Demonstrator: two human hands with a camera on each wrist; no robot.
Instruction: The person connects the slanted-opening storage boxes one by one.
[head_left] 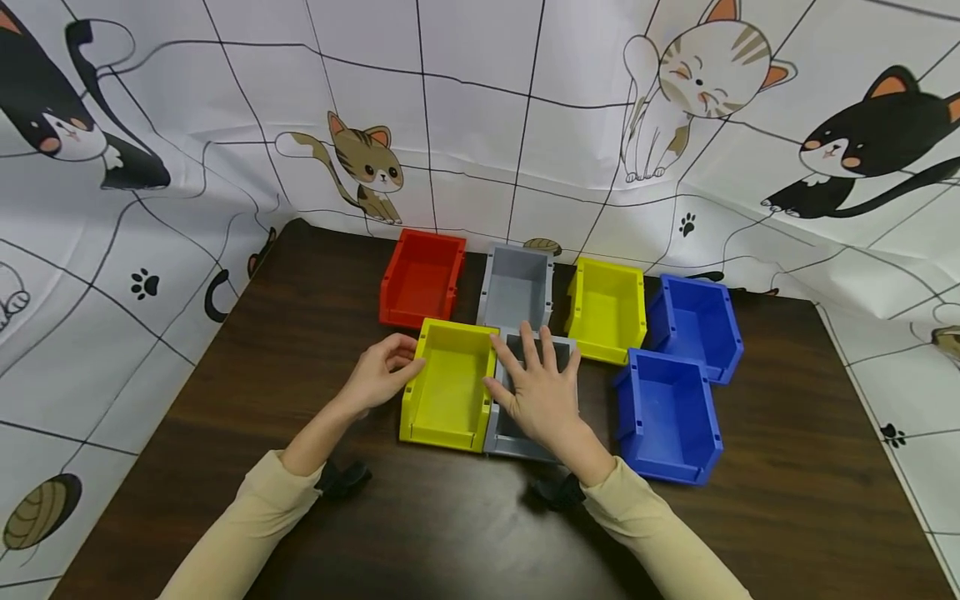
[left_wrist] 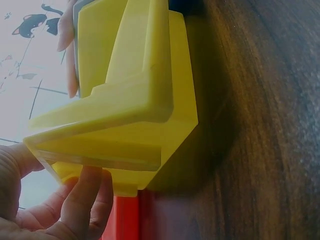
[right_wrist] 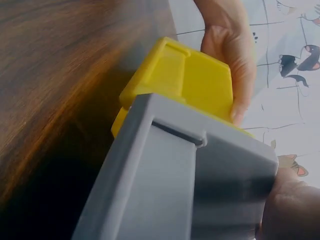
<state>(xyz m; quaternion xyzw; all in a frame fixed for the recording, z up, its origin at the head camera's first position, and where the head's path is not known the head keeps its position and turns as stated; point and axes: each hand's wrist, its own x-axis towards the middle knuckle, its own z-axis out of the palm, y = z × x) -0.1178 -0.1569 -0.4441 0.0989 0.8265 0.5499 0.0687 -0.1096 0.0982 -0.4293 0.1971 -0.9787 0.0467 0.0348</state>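
In the head view a yellow storage bin [head_left: 450, 385] and a grey storage bin [head_left: 517, 446] stand side by side, walls touching, on the near side of the group. My left hand [head_left: 381, 372] holds the yellow bin's left rim, with fingertips curled under the lip [left_wrist: 90, 192] in the left wrist view. Over the grey bin my right hand [head_left: 543, 396] is spread, its straight fingers reaching to the far rim and its thumb at the wall shared with the yellow bin. This hand hides much of the grey bin's inside.
Behind stand a red bin [head_left: 423, 279], another grey bin [head_left: 517, 287] and another yellow bin [head_left: 607, 310]. Two blue bins [head_left: 669, 417] overlap at the right. The dark wooden table [head_left: 810, 467] meets a cat-patterned white cloth [head_left: 480, 125] at the back and sides.
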